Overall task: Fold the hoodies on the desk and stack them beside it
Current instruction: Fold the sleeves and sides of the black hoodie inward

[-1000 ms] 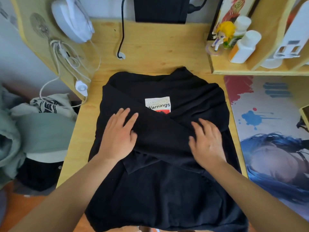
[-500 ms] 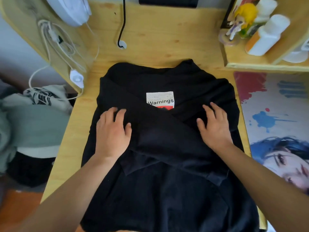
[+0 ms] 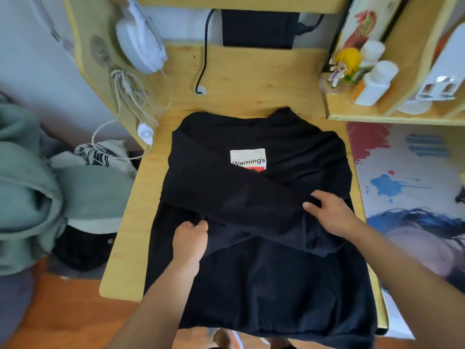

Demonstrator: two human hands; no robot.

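A black hoodie (image 3: 264, 273) lies flat on the wooden desk (image 3: 130, 248), its sleeves crossed over the chest below a white "Warnings" label (image 3: 247, 158). My left hand (image 3: 190, 241) sits at the lower edge of the crossed sleeve, fingers curled into the black fabric. My right hand (image 3: 329, 214) lies on the right side of the sleeves, its fingertips tucked under a fold of the cloth. The hem hangs over the desk's near edge.
A pile of folded green and white clothes (image 3: 83, 190) sits left of the desk. A white lamp (image 3: 141, 44) and its cords hang at the back left. A shelf (image 3: 392, 117) with bottles and a figurine stands at the back right, a printed mat (image 3: 407, 182) below it.
Both hands lay flat on the crossed sleeves before. The left hand has slid down and curled into the sleeve's lower edge; the right hand's fingers now hook into the fabric.
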